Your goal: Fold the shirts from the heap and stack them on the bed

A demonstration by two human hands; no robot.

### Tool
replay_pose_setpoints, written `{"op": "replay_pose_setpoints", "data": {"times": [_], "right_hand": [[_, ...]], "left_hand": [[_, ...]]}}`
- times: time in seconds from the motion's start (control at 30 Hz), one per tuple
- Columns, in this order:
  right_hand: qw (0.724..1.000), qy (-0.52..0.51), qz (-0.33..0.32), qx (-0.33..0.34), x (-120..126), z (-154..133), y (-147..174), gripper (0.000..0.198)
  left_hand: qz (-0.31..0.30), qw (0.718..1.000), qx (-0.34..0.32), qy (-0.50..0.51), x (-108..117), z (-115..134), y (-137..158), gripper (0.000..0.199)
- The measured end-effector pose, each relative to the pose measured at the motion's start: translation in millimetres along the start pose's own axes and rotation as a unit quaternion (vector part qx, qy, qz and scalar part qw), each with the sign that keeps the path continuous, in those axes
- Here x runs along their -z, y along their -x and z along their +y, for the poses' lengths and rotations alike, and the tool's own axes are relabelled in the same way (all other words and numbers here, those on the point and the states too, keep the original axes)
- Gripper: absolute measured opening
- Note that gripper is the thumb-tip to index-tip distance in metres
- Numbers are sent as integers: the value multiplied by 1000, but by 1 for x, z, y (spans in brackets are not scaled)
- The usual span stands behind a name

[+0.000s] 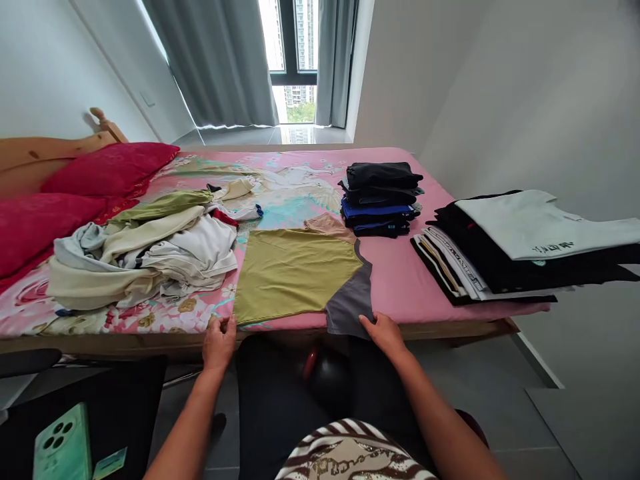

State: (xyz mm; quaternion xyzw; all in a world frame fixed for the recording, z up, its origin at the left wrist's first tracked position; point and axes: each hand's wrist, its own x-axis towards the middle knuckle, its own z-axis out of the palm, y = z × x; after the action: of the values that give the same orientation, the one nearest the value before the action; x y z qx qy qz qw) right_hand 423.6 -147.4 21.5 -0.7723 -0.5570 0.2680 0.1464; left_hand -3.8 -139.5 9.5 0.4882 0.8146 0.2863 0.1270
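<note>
A T-shirt (295, 273) with an olive body, a grey sleeve (350, 300) and a tan sleeve (331, 225) lies spread flat near the front edge of the bed. My left hand (220, 337) pinches the near corner of its hem, thumb and fingers together. At the grey sleeve's outer edge, my right hand (384, 332) grips the cloth between thumb and fingers. Left of the shirt sits a heap of crumpled clothes (195, 250) in white, cream and olive.
Folded dark clothes (383, 200) are stacked behind the shirt. Another pile (480, 260) with a white shirt (550, 223) on top overhangs the bed's right side. Red pillows (110, 170) lie at the left. A green phone (63, 443) rests on a black seat (120, 413).
</note>
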Motion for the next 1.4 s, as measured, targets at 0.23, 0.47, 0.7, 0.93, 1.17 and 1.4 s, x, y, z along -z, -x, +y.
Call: {"op": "replay_pose_setpoints", "data": {"times": [0.23, 0.47, 0.7, 0.93, 1.17, 1.4], "right_hand": [[967, -254, -23, -26, -8, 3, -1, 39], [869, -483, -85, -65, 12, -12, 8, 32], [977, -151, -143, -55, 19, 27, 16, 16], [971, -91, 97, 201, 44, -54, -20, 33], [938, 110, -26, 327, -9, -103, -100, 50], [972, 163, 50, 164, 0, -57, -135, 60]], "left_hand": [[-91, 955, 177, 219, 1, 21, -10, 34], [-49, 957, 137, 252, 12, 29, -17, 35], [-27, 992, 83, 92, 22, 9, -9, 32], [-1, 977, -214, -10, -8, 77, -4, 27], [-115, 946, -244, -182, -75, 128, 19, 53], [-147, 937, -229, -219, -84, 110, 20, 71]]}}
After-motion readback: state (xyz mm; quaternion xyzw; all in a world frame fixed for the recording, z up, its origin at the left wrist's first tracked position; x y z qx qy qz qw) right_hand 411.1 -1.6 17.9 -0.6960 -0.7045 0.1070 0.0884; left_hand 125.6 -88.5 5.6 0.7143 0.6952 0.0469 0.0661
